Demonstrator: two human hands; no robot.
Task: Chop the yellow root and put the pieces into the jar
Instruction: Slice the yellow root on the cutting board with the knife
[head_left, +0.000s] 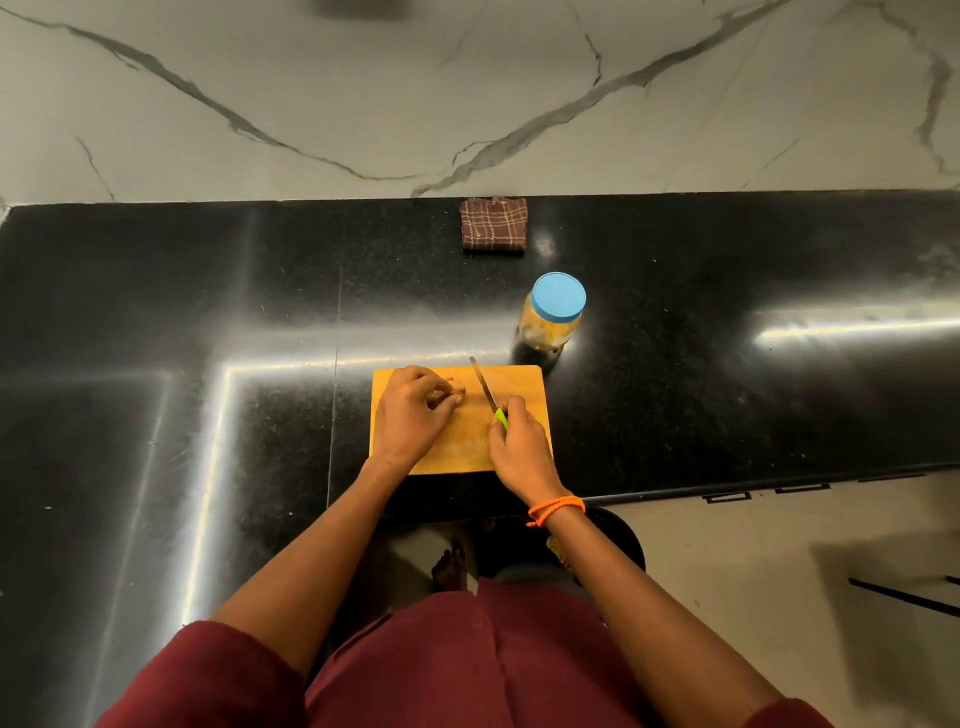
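A wooden cutting board (524, 384) lies on the black counter near its front edge. My left hand (413, 410) curls over the yellow root (457, 388) on the board's left half, and only a small brownish tip of the root shows past the fingers. My right hand (519, 441) grips the green handle of a small knife (484, 387), whose blade points away and to the left, just right of the root. Behind the board's right corner stands a clear jar (551, 318) with its blue lid on and yellowish pieces inside.
A folded brown checked cloth (493, 224) lies at the back of the black counter (208, 312), against the marble wall. The counter's front edge runs just below the board. Pale floor and a dark round stool show at the lower right.
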